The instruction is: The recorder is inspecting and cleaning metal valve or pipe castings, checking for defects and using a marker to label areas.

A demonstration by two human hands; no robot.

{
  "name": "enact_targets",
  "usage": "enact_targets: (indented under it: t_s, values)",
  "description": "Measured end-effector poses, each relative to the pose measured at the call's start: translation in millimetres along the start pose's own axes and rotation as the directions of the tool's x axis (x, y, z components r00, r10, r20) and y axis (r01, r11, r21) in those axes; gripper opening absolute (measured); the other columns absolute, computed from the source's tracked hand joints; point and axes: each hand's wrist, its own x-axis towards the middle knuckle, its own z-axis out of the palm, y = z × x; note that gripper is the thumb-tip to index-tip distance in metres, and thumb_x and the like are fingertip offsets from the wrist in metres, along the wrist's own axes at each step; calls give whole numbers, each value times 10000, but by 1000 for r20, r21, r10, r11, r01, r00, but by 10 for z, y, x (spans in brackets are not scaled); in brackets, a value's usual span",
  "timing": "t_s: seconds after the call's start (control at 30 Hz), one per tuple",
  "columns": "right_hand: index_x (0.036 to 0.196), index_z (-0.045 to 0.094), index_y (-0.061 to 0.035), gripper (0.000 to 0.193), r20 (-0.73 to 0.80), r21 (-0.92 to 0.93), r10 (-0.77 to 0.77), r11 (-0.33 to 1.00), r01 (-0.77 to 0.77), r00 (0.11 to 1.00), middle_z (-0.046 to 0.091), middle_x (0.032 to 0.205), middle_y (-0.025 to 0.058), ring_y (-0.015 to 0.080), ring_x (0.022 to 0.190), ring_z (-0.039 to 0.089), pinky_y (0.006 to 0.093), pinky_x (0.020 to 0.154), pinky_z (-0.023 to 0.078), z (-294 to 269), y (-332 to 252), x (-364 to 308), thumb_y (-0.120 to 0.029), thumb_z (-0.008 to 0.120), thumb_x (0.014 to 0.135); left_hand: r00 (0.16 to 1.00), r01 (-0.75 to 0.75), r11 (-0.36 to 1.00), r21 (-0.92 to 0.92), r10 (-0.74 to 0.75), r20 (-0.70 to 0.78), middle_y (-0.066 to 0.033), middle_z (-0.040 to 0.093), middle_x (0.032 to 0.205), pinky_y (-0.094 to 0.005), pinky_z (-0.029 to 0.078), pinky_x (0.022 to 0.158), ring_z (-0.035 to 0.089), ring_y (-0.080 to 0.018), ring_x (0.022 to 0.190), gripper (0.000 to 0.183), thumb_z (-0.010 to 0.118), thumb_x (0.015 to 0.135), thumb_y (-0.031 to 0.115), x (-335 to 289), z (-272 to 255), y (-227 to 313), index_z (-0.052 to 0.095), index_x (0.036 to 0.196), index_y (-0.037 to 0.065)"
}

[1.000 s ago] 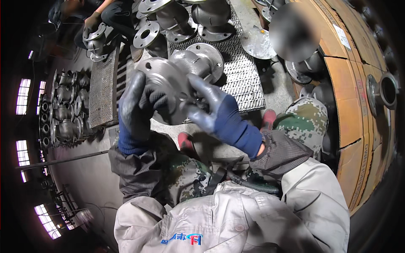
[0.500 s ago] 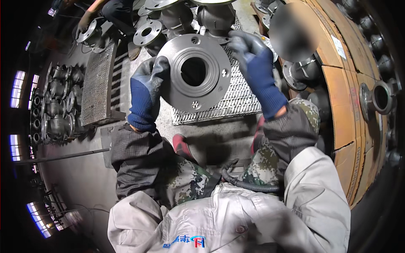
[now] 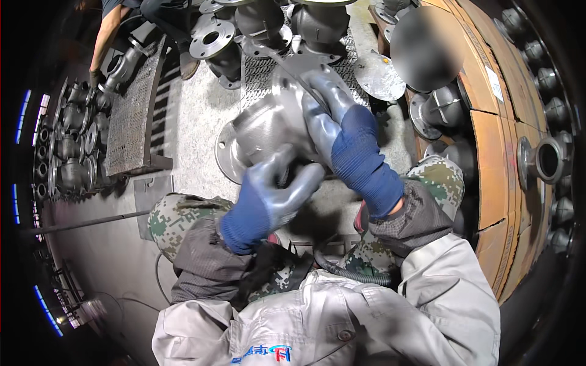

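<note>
A grey flanged valve body (image 3: 262,128) lies tipped over in front of me, one round flange to the lower left and another, blurred, at the upper right. My right hand (image 3: 329,119), in a grey-coated blue glove, is wrapped round the edge of the upper right flange. Just below the body is my left hand (image 3: 278,192), gloved the same way. Its thumb and fingers are curved but apart, with nothing seen between them; the fingertips are close to the body's lower side, and whether they touch it I cannot tell.
More flanged valve bodies (image 3: 320,27) stand beyond on a textured metal plate. A round metal disc (image 3: 379,76) lies to their right, near cardboard boxes (image 3: 494,140). At far left, another person's hand (image 3: 96,78) touches a casting beside a metal bench (image 3: 131,119).
The valve body has tipped from flange face up onto its side. My right hand has closed on a flange; my left has dropped below. The other person's casting has shifted.
</note>
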Motion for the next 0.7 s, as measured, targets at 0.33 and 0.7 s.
enact_targets:
  t_s: [0.33, 0.7]
  values:
    - [1145, 576, -43, 287, 183, 630, 743, 415, -657, 644, 612, 992, 63, 156, 826, 577, 258, 708, 472, -236, 1449, -458, -216, 468, 943, 865, 379, 412, -828, -476, 159, -107, 574, 1129, -392, 455, 935, 579, -251, 1028, 435, 474, 938, 425, 161, -266, -1118, 488, 1214, 89]
    - [1236, 506, -55, 324, -121, 592, 649, 655, -470, 751, 615, 955, 49, 131, 728, 596, 271, 630, 507, -15, 1387, -1067, -216, 404, 974, 950, 166, 884, -438, -262, -169, 15, 524, 733, -202, 431, 511, 506, -59, 609, 508, 523, 839, 17, 226, -328, -1141, 400, 1331, 11]
